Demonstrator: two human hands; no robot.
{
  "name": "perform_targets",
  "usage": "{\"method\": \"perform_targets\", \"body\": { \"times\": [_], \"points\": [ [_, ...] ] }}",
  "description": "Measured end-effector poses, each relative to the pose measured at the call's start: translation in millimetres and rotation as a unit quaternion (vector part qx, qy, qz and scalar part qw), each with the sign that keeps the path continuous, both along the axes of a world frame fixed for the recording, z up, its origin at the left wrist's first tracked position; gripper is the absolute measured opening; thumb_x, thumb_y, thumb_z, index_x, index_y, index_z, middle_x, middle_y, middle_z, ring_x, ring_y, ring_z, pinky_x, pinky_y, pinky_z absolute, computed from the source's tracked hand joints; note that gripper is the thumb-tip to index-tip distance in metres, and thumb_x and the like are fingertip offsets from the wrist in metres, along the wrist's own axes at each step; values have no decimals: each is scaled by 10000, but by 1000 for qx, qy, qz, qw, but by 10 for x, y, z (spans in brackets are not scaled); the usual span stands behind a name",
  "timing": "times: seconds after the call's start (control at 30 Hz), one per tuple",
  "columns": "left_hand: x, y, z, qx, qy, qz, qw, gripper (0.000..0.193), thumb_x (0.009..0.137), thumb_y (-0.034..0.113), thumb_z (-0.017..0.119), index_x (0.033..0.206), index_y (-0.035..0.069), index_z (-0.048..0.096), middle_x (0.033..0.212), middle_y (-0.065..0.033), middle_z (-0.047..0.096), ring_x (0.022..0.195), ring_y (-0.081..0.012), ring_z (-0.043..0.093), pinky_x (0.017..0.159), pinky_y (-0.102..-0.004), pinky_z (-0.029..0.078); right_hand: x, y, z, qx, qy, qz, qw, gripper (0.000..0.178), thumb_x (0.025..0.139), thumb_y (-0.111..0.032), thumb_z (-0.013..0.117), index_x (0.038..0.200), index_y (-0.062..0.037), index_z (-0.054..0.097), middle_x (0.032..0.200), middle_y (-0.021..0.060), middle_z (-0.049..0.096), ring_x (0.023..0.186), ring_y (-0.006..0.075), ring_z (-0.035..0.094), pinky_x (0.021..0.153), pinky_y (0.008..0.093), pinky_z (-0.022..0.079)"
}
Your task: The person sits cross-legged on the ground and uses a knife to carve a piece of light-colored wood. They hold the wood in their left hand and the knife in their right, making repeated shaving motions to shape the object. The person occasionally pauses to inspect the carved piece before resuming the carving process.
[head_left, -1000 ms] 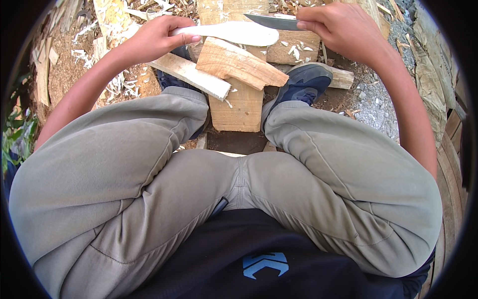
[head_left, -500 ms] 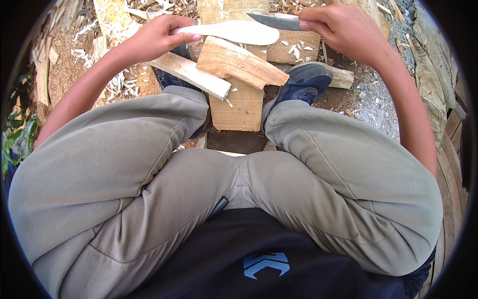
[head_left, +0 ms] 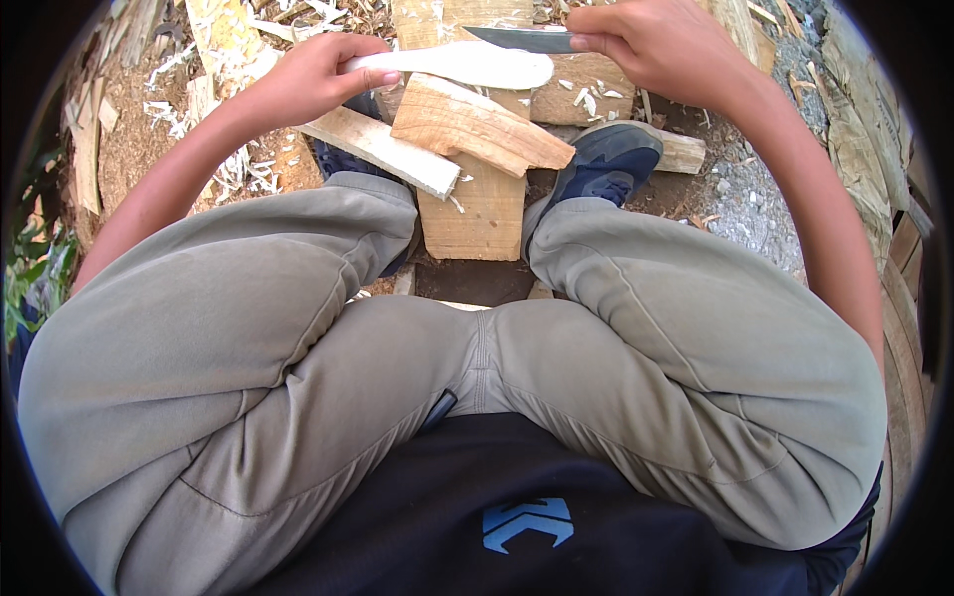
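Pale wood shavings (head_left: 238, 174) litter the brown ground around a thick plank (head_left: 474, 223) set between two dark blue shoes (head_left: 608, 164). Across this plank lie a notched wood block (head_left: 477, 127) and, at its left, a narrow batten (head_left: 383, 151). Above the block, the left hand (head_left: 323, 73) grips a whitish carved wooden paddle (head_left: 462, 64) by its slim end, broad end pointing right. Curled around a knife (head_left: 527, 40), the right hand (head_left: 651, 45) holds the blade along the paddle's far edge; whether they touch, I cannot tell.
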State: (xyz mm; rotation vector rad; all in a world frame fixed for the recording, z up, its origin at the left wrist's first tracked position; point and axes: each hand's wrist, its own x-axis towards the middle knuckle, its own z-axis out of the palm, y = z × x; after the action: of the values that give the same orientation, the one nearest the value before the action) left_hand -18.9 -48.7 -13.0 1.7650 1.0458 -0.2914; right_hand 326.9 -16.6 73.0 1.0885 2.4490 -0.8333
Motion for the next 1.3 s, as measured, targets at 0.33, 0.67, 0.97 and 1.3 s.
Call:
{"method": "perform_targets", "body": {
  "times": [0.33,0.67,0.97,1.3],
  "points": [
    [-58,-41,-87,47,-29,5,998,477,996,507,649,1149,64,741,577,18,396,546,-116,395,543,-350,302,-78,7,124,-2,-40,15,999,179,928,-256,633,940,-103,725,794,182,707,784,381,699,699,487,529],
    [-114,-22,-116,64,-46,-12,997,462,989,502,651,1109,65,741,596,-21,426,584,-149,442,575,-351,351,21,-83,61,1,-46,3,999,188,938,-275,616,931,-119,721,795,174,713,781,387,705,694,495,539],
    [2,-14,-9,30,-27,2,999,476,984,499,665,1142,57,742,608,-16,445,597,-145,449,587,-349,373,-47,-105,51,14,-67,17,997,153,920,-262,622,929,-137,709,777,165,707,753,366,710,657,503,534],
    [-73,-28,-107,38,-48,0,998,488,979,507,670,1134,50,744,608,-11,444,591,-139,444,571,-346,355,-54,-134,131,31,-64,24,997,131,879,-190,610,933,-118,705,737,153,701,717,351,712,606,471,524]
  ]
}}
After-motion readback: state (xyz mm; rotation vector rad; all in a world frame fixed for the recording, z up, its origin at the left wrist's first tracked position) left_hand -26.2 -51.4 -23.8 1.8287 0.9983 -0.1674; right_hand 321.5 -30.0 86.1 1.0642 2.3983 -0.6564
